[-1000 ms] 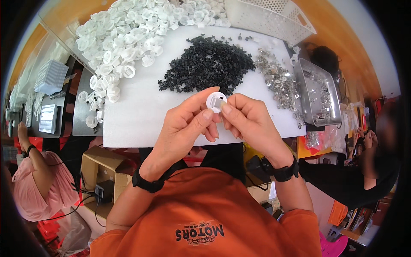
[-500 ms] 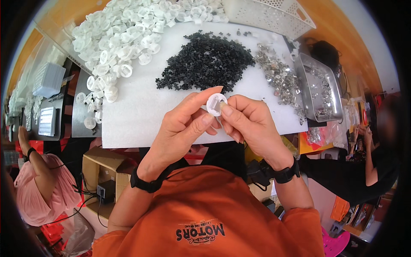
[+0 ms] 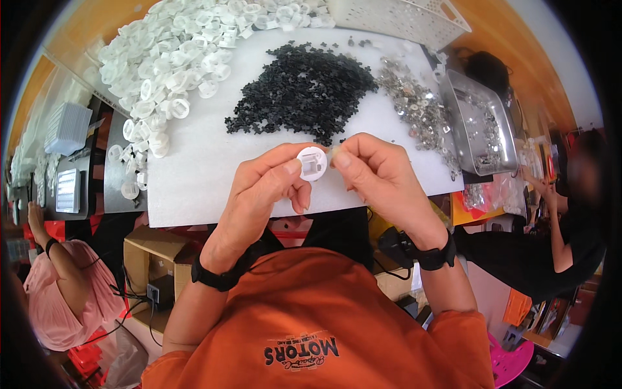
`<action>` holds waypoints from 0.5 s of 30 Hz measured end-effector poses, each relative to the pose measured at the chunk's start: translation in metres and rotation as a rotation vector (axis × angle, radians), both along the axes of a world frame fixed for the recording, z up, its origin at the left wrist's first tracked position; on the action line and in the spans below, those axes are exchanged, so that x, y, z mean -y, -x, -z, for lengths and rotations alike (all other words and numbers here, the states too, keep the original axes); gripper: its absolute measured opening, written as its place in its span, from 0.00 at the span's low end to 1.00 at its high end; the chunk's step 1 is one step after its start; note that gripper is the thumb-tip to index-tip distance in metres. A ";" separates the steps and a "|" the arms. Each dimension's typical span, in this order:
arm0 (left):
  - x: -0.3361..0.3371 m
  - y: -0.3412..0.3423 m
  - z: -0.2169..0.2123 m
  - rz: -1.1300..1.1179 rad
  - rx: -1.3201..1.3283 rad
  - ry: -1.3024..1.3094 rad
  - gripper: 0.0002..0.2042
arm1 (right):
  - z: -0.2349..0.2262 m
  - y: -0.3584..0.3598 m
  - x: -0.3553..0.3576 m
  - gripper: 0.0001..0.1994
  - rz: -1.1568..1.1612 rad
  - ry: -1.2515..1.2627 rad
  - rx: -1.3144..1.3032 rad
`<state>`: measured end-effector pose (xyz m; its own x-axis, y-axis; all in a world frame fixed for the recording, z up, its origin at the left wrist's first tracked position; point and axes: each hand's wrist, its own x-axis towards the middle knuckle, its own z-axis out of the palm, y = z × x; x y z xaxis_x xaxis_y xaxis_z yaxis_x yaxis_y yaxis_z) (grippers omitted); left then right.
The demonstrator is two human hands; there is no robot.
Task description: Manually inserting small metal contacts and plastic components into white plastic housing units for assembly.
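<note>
My left hand (image 3: 262, 185) pinches a white round plastic part (image 3: 320, 171) between thumb and forefinger. A rectangular slot shows in the face of the part. Close beside it, my right hand (image 3: 382, 175) has its thumb and forefinger pressed together on a small pale piece (image 3: 332, 154), mostly hidden by the fingertips. Both hands hover over the near edge of a white foam sheet (image 3: 194, 175). Just beyond them lies a heap of small black cross-shaped pieces (image 3: 298, 91).
White round parts (image 3: 162, 58) pile up at the far left. Small metal pieces (image 3: 414, 97) lie at the right, beside a metal tray (image 3: 508, 155). A white perforated basket (image 3: 402, 19) stands at the back. Other people sit left (image 3: 65, 285) and right (image 3: 544, 253).
My hands have moved apart slightly, the left one shifting left with the white round part. The right fingertips have come off its face and now pinch a small pale piece beside it.
</note>
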<state>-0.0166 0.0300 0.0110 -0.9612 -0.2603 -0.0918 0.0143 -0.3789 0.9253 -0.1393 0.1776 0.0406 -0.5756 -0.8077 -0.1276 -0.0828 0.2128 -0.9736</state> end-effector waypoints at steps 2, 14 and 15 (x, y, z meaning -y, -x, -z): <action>-0.002 0.001 0.000 0.005 0.027 -0.001 0.16 | 0.007 -0.002 0.002 0.10 -0.063 0.034 0.009; -0.003 0.003 0.007 -0.069 -0.010 -0.076 0.19 | 0.006 0.033 -0.015 0.06 0.051 0.001 -0.385; -0.003 0.004 0.007 -0.073 -0.004 -0.067 0.19 | -0.001 0.047 -0.016 0.06 0.069 -0.093 -0.602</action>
<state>-0.0201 0.0331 0.0040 -0.9401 -0.3234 -0.1078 0.0476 -0.4376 0.8979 -0.1865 0.1939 0.0413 -0.6189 -0.7672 0.1685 -0.5957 0.3187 -0.7373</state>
